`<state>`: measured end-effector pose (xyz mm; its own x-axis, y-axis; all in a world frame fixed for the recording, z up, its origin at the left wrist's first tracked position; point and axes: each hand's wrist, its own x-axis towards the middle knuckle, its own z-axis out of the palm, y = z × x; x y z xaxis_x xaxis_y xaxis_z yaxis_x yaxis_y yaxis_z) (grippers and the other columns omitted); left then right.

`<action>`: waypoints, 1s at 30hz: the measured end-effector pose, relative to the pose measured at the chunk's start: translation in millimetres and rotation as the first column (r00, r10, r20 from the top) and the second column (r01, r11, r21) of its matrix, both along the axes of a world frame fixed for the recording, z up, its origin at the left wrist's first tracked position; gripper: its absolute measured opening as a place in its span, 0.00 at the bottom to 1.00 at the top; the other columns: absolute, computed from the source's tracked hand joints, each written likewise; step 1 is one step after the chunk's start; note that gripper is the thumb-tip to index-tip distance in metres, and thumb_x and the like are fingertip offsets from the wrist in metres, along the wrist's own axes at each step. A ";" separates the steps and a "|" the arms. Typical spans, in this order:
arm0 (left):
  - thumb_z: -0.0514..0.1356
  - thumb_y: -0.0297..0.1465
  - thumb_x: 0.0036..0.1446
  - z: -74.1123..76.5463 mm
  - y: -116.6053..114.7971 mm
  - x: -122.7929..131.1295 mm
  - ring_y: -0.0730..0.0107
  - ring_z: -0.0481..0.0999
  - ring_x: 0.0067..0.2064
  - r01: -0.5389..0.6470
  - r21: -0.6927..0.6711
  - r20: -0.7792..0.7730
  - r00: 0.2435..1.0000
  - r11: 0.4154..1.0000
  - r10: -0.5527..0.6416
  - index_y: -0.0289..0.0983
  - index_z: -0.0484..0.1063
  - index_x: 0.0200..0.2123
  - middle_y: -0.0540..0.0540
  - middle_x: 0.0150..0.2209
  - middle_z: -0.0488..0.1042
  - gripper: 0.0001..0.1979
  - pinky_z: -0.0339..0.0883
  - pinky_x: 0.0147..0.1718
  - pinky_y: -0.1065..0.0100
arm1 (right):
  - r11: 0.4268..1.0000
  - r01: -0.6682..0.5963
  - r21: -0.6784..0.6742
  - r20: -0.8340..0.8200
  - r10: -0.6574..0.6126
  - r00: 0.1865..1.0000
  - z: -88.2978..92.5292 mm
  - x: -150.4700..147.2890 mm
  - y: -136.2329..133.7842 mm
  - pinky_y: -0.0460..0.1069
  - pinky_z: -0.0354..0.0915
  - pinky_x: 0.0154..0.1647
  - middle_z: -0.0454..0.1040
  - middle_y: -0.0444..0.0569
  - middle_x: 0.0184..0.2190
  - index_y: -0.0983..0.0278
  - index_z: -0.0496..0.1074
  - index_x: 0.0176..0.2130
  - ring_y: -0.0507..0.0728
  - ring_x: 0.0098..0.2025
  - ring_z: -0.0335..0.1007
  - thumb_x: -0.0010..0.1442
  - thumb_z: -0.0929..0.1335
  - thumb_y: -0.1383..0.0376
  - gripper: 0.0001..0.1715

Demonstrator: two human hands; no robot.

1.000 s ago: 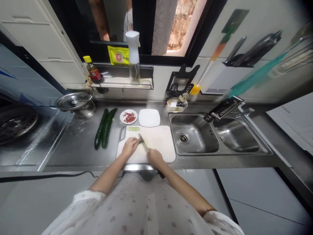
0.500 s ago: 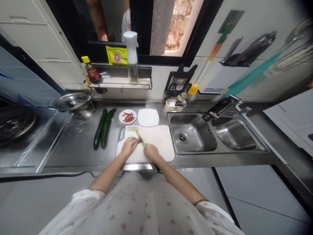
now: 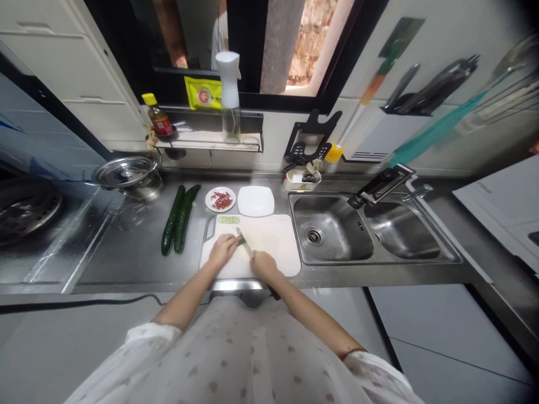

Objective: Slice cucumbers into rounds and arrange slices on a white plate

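Note:
My right hand [image 3: 264, 266] is closed round a kitchen knife [image 3: 245, 242], whose blade points up and to the left over the white cutting board [image 3: 278, 241]. On the board's left half, my left hand [image 3: 224, 251] has its fingers bent together on a dark green piece of cucumber [image 3: 241, 239], mostly hidden by the fingers. The blade is just right of that piece; whether they touch I cannot tell. Overlapping cucumber slices [image 3: 228, 220] lie in a row near the board's top left. Two whole cucumbers [image 3: 172, 224] rest on the counter left of the board.
Behind the board are a white plate with red bits [image 3: 210, 203] and a square white plate [image 3: 256, 201]. A double sink [image 3: 332, 255] adjoins on the right. A lidded steel pot [image 3: 147, 188] and a stove [image 3: 25, 213] are to the left. A shelf [image 3: 202, 139] hangs above.
My right hand has moved slightly right with the knife, and the blade is now a little farther from the cucumber slices. My left hand stays nearly in place.

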<state>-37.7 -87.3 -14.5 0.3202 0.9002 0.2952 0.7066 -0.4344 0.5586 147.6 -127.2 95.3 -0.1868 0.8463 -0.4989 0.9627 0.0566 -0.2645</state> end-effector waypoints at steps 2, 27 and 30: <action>0.54 0.33 0.64 -0.2 0.1 -0.2 0.65 0.69 0.43 0.002 -0.001 -0.001 1.000 1.000 -0.002 0.41 0.76 0.48 0.44 0.39 0.74 0.14 0.65 0.43 0.64 | 1.000 0.006 -0.003 0.001 -0.006 1.000 1.1 1.7 -3.5 0.49 0.64 0.43 0.76 0.59 0.44 0.69 0.71 0.48 0.60 0.46 0.73 0.63 0.58 0.70 0.19; 0.54 0.33 0.64 1.5 -0.1 0.1 0.65 0.70 0.43 0.004 0.010 0.014 1.000 1.000 -0.004 0.41 0.76 0.48 0.44 0.39 0.74 0.14 0.65 0.43 0.63 | 1.000 0.001 0.032 -0.014 -0.001 1.000 -12.1 -6.9 7.8 0.49 0.65 0.44 0.76 0.59 0.44 0.69 0.72 0.48 0.59 0.47 0.73 0.62 0.58 0.71 0.19; 0.53 0.33 0.64 3.5 -0.1 0.2 0.65 0.70 0.43 0.005 0.009 0.024 1.000 1.000 -0.005 0.41 0.76 0.47 0.44 0.39 0.74 0.14 0.65 0.43 0.63 | 1.000 -0.007 0.021 0.002 0.006 1.000 -10.6 -2.7 0.9 0.50 0.64 0.44 0.76 0.60 0.44 0.69 0.72 0.47 0.60 0.47 0.73 0.62 0.58 0.71 0.19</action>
<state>-37.4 -87.4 -11.0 0.3173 0.8959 0.3109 0.6910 -0.4430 0.5712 145.0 -126.3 84.7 -0.1914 0.8552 -0.4817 0.9628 0.0682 -0.2614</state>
